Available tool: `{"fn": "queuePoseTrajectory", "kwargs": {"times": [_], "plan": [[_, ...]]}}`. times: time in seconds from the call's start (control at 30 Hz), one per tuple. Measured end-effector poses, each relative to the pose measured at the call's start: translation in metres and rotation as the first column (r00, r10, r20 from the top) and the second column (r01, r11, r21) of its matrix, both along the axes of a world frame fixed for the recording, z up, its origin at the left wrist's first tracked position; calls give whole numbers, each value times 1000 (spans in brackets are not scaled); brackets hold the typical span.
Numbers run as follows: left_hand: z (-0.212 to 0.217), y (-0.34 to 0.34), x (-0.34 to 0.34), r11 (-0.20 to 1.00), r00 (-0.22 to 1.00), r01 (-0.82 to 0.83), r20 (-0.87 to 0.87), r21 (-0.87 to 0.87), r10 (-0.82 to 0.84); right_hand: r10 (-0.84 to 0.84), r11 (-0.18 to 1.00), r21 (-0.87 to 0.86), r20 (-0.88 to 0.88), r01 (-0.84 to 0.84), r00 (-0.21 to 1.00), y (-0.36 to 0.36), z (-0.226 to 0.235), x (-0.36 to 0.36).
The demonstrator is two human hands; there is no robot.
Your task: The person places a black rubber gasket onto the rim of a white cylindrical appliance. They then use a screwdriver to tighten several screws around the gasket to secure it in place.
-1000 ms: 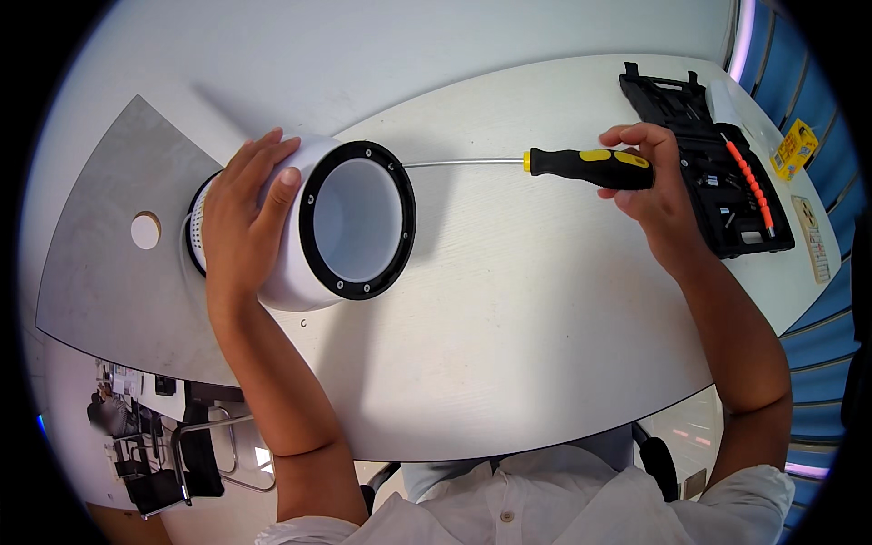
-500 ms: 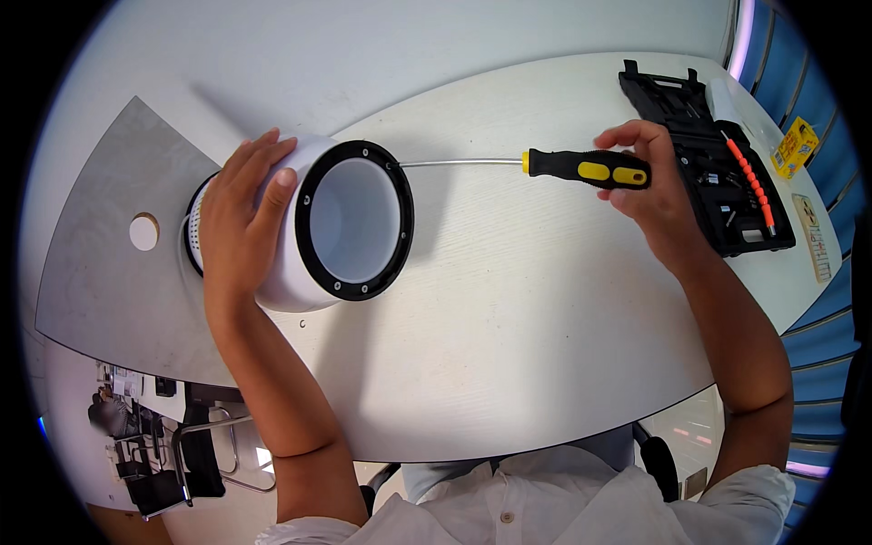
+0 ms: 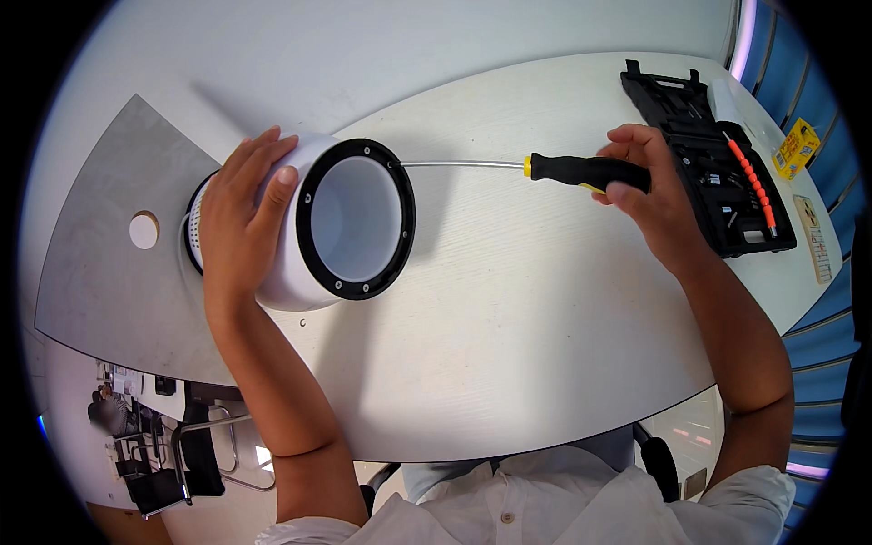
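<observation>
A white rounded cylindrical housing (image 3: 309, 263) lies on its side, its open end facing right. Around that opening runs a black ring (image 3: 407, 238) with several screws in it. My left hand (image 3: 241, 209) grips the housing from above and the left, fingers laid over its curve and thumb apart. A screwdriver (image 3: 572, 170) with a black and yellow handle is level, its long shaft reaching the ring's upper right edge. The tip meets a screw spot there; its exact seating is too small to tell. My right hand (image 3: 658, 186) holds the handle's end between thumb and fingers.
An open black tool case (image 3: 727, 213) with bits and an orange flexible shaft (image 3: 751, 186) lies at the right. Beyond it stands a yellow box (image 3: 797, 148). A small C-shaped piece (image 3: 302, 322) lies below the housing on the white table (image 3: 509, 363). Chairs (image 3: 195, 454) stand lower left.
The screwdriver has turned about its length, so the handle's yellow patches face downward now. My right thumb and fingers have closed around the handle's end. My left hand and the housing have barely moved.
</observation>
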State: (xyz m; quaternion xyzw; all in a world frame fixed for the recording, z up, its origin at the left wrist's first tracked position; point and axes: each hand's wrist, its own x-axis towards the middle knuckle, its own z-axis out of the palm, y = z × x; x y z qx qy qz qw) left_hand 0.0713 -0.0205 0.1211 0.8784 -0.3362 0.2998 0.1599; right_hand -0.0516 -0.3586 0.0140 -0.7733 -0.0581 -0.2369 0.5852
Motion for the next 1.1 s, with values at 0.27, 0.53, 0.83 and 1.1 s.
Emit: {"fn": "queuePoseTrajectory", "kwargs": {"times": [0.27,0.53,0.83,1.1], "plan": [[0,0,0,1000,1000,3,10,4,-3,-60,996,-52,180,71,982,-6,-2,4],[0,0,0,1000,1000,-7,-1,2,7,-7,1000,23,-126,10,992,-2,6,-6],[-1,-1,0,1000,1000,0,-14,-18,0,-9,985,-170,20,13,1000,-11,1,-1],[0,0,0,1000,1000,17,-5,-11,-17,-151,961,-225,58,160,987,-8,5,-4]]}}
